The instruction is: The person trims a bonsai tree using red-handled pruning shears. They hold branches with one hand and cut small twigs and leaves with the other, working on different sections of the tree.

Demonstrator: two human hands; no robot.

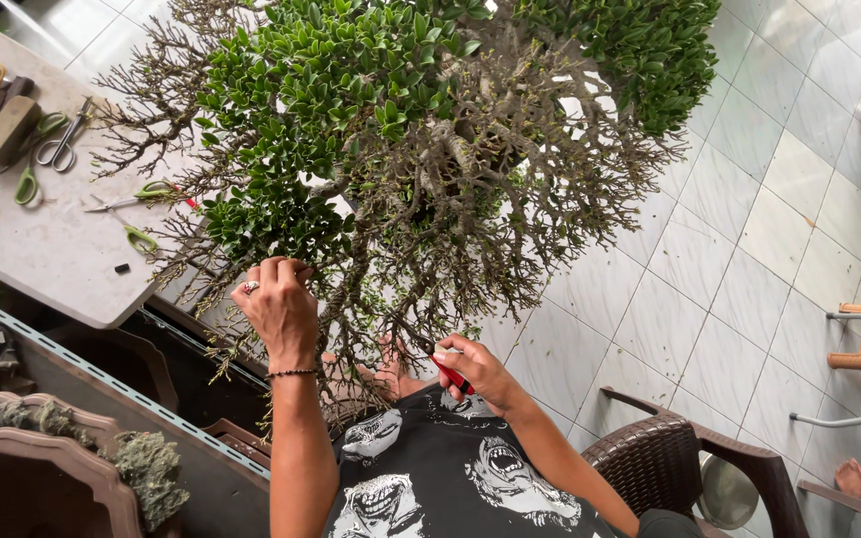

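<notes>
Head camera looked down on a person seated in a dark woven chair (670,458), working on a large bonsai tree (401,130) that stood close in front of the knees. The left hand (279,304) was raised to a lower branch, and its fingers were curled together around a small cluster of leaves, as if to keep the twig steady; a ring and a thin bracelet showed on it. The right hand (475,369) was lower, near the bare twigs at the bottom of the crown, and it was closed around a red-handled tool (450,374). The blades were hidden among the twigs, so whether they were open could not be told. The tree was half dense green leaves and half bare grey branches, and it probably stood so near that both hands could reach into it without stretching. On the table (42,249) at the left lay several green-handled scissors (47,149), spread out within easy reach. Brown empty pots (32,478) stood beside the table, and a white tiled floor (749,219) lay under everything.
</notes>
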